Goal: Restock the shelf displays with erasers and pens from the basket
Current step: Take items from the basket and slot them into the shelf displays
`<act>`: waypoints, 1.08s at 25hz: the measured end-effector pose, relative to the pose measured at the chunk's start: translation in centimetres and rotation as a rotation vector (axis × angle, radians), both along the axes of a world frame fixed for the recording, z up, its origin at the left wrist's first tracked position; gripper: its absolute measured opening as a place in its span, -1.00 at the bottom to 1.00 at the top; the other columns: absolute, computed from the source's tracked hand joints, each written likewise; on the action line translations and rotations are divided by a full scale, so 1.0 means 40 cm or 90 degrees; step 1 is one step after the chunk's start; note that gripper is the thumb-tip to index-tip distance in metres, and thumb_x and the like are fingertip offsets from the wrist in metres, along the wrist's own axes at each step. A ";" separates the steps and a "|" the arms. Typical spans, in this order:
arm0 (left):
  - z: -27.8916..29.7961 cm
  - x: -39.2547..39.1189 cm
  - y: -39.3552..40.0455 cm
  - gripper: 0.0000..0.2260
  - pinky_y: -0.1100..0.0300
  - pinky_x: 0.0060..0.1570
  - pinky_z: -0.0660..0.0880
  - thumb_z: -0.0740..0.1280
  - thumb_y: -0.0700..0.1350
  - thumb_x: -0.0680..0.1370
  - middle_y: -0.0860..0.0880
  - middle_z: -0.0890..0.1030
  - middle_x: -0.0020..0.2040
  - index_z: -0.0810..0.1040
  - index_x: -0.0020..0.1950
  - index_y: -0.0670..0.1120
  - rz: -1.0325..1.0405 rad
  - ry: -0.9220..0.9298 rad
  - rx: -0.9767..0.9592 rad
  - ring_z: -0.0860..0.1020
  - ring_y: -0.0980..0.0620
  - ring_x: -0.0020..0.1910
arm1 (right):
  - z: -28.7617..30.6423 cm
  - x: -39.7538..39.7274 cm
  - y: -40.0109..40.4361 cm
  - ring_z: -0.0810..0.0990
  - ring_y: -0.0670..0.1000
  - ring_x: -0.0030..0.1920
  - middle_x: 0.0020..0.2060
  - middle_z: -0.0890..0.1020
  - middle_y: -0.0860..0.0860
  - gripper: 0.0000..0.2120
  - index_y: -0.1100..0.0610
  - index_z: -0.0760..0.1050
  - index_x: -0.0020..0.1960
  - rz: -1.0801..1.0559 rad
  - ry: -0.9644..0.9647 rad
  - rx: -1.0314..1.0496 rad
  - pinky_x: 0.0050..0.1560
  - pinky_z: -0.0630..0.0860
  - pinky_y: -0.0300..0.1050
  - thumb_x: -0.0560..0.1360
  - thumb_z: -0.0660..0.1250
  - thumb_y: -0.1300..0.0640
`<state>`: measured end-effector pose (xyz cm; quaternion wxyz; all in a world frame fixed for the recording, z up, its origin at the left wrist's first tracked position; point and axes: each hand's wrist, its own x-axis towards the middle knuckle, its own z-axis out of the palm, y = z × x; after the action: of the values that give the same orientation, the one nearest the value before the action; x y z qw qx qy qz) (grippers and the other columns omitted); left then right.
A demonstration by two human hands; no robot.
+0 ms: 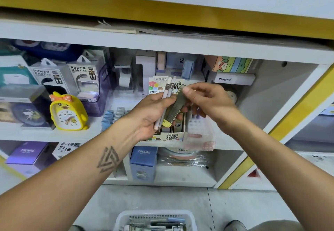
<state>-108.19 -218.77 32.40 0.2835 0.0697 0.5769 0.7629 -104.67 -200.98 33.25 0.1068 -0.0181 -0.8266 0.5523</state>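
My left hand (153,112) grips two slim white pens (167,100) and a flat grey-green pack (176,107) with a yellow end, held in front of the middle shelf. My right hand (206,98) pinches the top of that pack between thumb and fingers. Right behind the hands stands a cardboard display box (169,136) marked 0.7 HB, with several packs in it. The white basket (155,220) sits on the floor below, holding several pens and small items.
On the shelf left of the box stand a yellow duck alarm clock (67,113), power bank boxes (82,75) and a row of blue items (110,117). A clear pink-tinted display (200,135) stands to the right. Blue and purple boxes (143,162) fill the lower shelf.
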 end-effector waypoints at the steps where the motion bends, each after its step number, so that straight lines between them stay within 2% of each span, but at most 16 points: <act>1: 0.002 0.001 -0.004 -0.86 0.17 -0.42 0.55 0.31 -0.15 0.62 -0.20 0.70 -0.10 0.60 0.10 -0.16 0.003 -0.002 0.004 0.65 -0.08 -0.30 | 0.003 -0.003 -0.014 0.56 0.04 -0.42 -0.29 0.69 0.13 -0.89 0.10 0.64 -0.02 0.004 -0.006 -0.040 -0.46 0.43 -0.14 0.53 0.45 0.07; 3: 0.003 -0.003 -0.016 -0.86 0.07 -0.31 0.63 0.30 -0.14 0.62 -0.19 0.70 -0.10 0.61 0.10 -0.16 0.025 -0.010 0.005 0.67 -0.07 -0.23 | 0.012 -0.003 -0.030 0.57 0.08 -0.42 -0.29 0.66 0.19 -0.87 0.26 0.59 0.03 -0.004 0.013 -0.114 -0.42 0.48 -0.11 0.49 0.46 0.29; 5: 0.002 -0.021 -0.033 -0.82 -0.04 -0.09 0.63 0.26 -0.12 0.64 -0.20 0.68 0.00 0.59 0.14 -0.16 0.097 0.008 -0.034 0.66 -0.08 -0.09 | 0.019 -0.002 -0.032 0.63 0.10 -0.36 -0.24 0.67 0.18 -0.84 0.33 0.57 0.04 0.004 0.056 -0.157 -0.33 0.58 -0.11 0.47 0.45 0.39; 6: 0.002 -0.029 -0.044 -0.83 0.00 -0.12 0.61 0.24 -0.12 0.65 -0.20 0.67 -0.02 0.57 0.13 -0.15 0.147 0.014 -0.049 0.64 -0.07 -0.11 | 0.022 0.002 -0.037 0.66 0.11 -0.33 -0.22 0.69 0.17 -0.84 0.31 0.58 0.01 0.011 0.079 -0.155 -0.27 0.61 -0.13 0.45 0.46 0.41; 7: 0.002 -0.036 -0.053 -0.86 0.11 -0.28 0.58 0.23 -0.13 0.65 -0.18 0.63 -0.08 0.55 0.11 -0.14 0.190 0.012 -0.050 0.61 -0.03 -0.23 | 0.024 0.005 -0.044 0.69 0.11 -0.29 -0.20 0.70 0.16 -0.85 0.28 0.59 -0.03 0.015 0.101 -0.138 -0.21 0.62 -0.13 0.43 0.48 0.41; 8: 0.004 -0.040 -0.061 -0.89 0.23 -0.47 0.46 0.24 -0.14 0.65 -0.17 0.60 -0.15 0.53 0.09 -0.14 0.211 0.003 -0.038 0.52 0.02 -0.38 | 0.023 0.007 -0.052 0.71 0.12 -0.24 -0.18 0.70 0.16 -0.85 0.26 0.61 -0.07 0.023 0.123 -0.105 -0.15 0.64 -0.13 0.41 0.50 0.42; 10: 0.008 -0.038 -0.069 -0.89 0.35 -0.63 0.20 0.31 -0.13 0.62 -0.23 0.62 -0.20 0.50 0.05 -0.17 0.195 -0.007 -0.015 0.32 0.10 -0.58 | 0.018 0.013 -0.076 0.70 0.17 -0.11 -0.10 0.69 0.21 -0.85 0.33 0.63 -0.10 0.067 0.167 -0.023 -0.02 0.65 -0.05 0.36 0.52 0.45; 12: 0.003 -0.038 -0.073 -0.82 0.38 -0.66 0.14 0.44 -0.15 0.52 -0.24 0.63 -0.24 0.52 0.01 -0.21 0.176 0.021 -0.024 0.25 0.12 -0.63 | 0.014 0.019 -0.092 0.67 0.15 -0.09 -0.05 0.65 0.24 -0.84 0.38 0.64 -0.10 0.120 0.169 0.030 0.02 0.64 -0.04 0.34 0.50 0.51; 13: -0.001 -0.040 -0.075 -0.80 0.38 -0.65 0.14 0.49 -0.20 0.47 -0.18 0.60 -0.32 0.53 0.01 -0.21 0.184 0.037 -0.038 0.25 0.12 -0.64 | 0.015 0.021 -0.093 0.66 0.08 -0.09 -0.04 0.64 0.22 -0.83 0.38 0.65 -0.10 0.141 0.154 0.050 -0.01 0.63 -0.09 0.34 0.47 0.54; 14: -0.005 -0.042 -0.077 -0.75 0.36 -0.63 0.15 0.52 -0.26 0.42 -0.10 0.56 -0.41 0.54 0.02 -0.19 0.201 0.050 -0.058 0.25 0.12 -0.64 | 0.017 0.023 -0.091 0.65 0.02 -0.09 -0.03 0.64 0.19 -0.79 0.37 0.65 -0.10 0.160 0.137 0.066 -0.04 0.61 -0.17 0.35 0.41 0.59; 16: -0.011 -0.045 -0.082 -0.68 0.32 -0.60 0.16 0.55 -0.32 0.35 -0.03 0.54 -0.48 0.54 0.02 -0.15 0.226 0.071 -0.088 0.27 0.12 -0.64 | 0.019 0.025 -0.085 0.65 0.03 -0.06 0.00 0.63 0.18 -0.68 0.35 0.66 -0.11 0.165 0.109 0.085 -0.03 0.61 -0.19 0.35 0.26 0.65; 18: -0.011 -0.044 -0.080 -0.68 0.32 -0.61 0.18 0.56 -0.35 0.32 -0.04 0.61 -0.42 0.55 -0.05 -0.11 0.206 0.114 -0.103 0.30 0.11 -0.64 | 0.022 0.018 -0.078 0.64 0.07 -0.06 -0.04 0.63 0.13 -0.70 0.31 0.64 -0.09 0.113 0.086 0.087 -0.04 0.61 -0.18 0.40 0.23 0.59; 20: -0.011 -0.035 -0.072 -0.67 0.32 -0.63 0.20 0.57 -0.34 0.31 -0.03 0.63 -0.38 0.56 -0.06 -0.08 0.150 0.161 -0.132 0.34 0.11 -0.62 | 0.023 0.009 -0.073 0.60 0.00 -0.17 -0.09 0.63 0.02 -0.79 0.18 0.61 0.07 0.053 0.050 0.049 -0.20 0.54 -0.27 0.51 0.34 0.39; 22: -0.013 -0.025 -0.064 -0.65 0.33 -0.64 0.22 0.59 -0.32 0.30 0.00 0.61 -0.38 0.56 -0.03 -0.09 0.091 0.184 -0.160 0.38 0.12 -0.61 | 0.021 0.000 -0.071 0.55 -0.01 -0.20 -0.09 0.60 0.01 -0.75 0.07 0.57 0.19 0.033 0.016 0.004 -0.14 0.56 -0.19 0.53 0.44 0.22; 24: -0.016 -0.021 -0.057 -0.70 0.35 -0.64 0.21 0.57 -0.29 0.35 -0.04 0.59 -0.37 0.56 -0.01 -0.13 0.073 0.172 -0.173 0.36 0.12 -0.62 | 0.023 -0.004 -0.064 0.53 -0.01 -0.20 -0.13 0.59 0.02 -0.79 0.04 0.61 0.10 0.024 0.030 0.002 -0.05 0.60 -0.07 0.50 0.47 0.24; 27: -0.014 -0.032 -0.058 -0.86 0.35 -0.63 0.15 0.43 -0.18 0.52 -0.18 0.62 -0.21 0.54 0.03 -0.18 0.122 0.098 -0.160 0.31 0.09 -0.60 | 0.022 -0.008 -0.044 0.51 -0.02 -0.23 -0.18 0.62 0.07 -0.77 0.00 0.58 -0.05 0.001 0.098 0.081 -0.11 0.61 -0.08 0.47 0.49 0.31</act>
<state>-109.48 -221.07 31.84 0.1709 0.0367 0.6916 0.7008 -104.98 -202.74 34.13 0.1704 0.0315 -0.8493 0.4986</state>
